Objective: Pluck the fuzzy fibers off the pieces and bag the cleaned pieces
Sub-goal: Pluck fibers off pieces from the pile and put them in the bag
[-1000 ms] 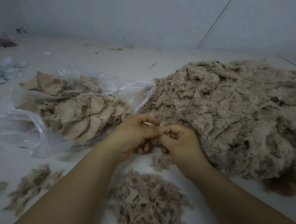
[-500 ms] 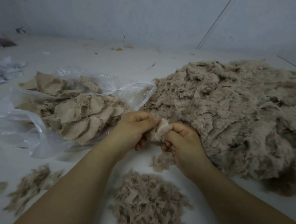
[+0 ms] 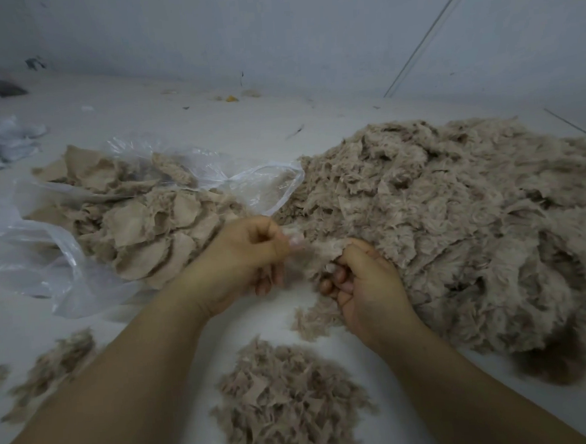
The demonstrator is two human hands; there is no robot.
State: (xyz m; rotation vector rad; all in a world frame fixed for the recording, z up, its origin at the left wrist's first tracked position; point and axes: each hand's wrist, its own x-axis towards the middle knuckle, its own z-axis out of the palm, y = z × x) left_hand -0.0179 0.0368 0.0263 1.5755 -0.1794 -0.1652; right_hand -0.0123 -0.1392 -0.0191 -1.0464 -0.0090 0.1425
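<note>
A small beige fuzzy piece (image 3: 324, 250) is stretched between my two hands at the centre. My left hand (image 3: 246, 259) pinches its left end with thumb and fingers curled. My right hand (image 3: 363, 279) grips its right end, fingers curled under. A big heap of fuzzy pieces (image 3: 456, 225) lies to the right, touching my right hand. A clear plastic bag (image 3: 46, 257) lies open at the left with smooth cleaned pieces (image 3: 154, 227) on it. A mound of plucked fibers (image 3: 289, 404) sits in front between my forearms.
Smaller tufts of fiber (image 3: 50, 370) lie at the lower left on the white table (image 3: 176, 126). Crumpled pale plastic bags (image 3: 2, 143) sit at the far left. A grey wall (image 3: 273, 34) closes off the back, with small scraps along its foot.
My hands have drawn apart, the left moving left and up and the right dropping lower. The piece between them is now pulled out lengthwise.
</note>
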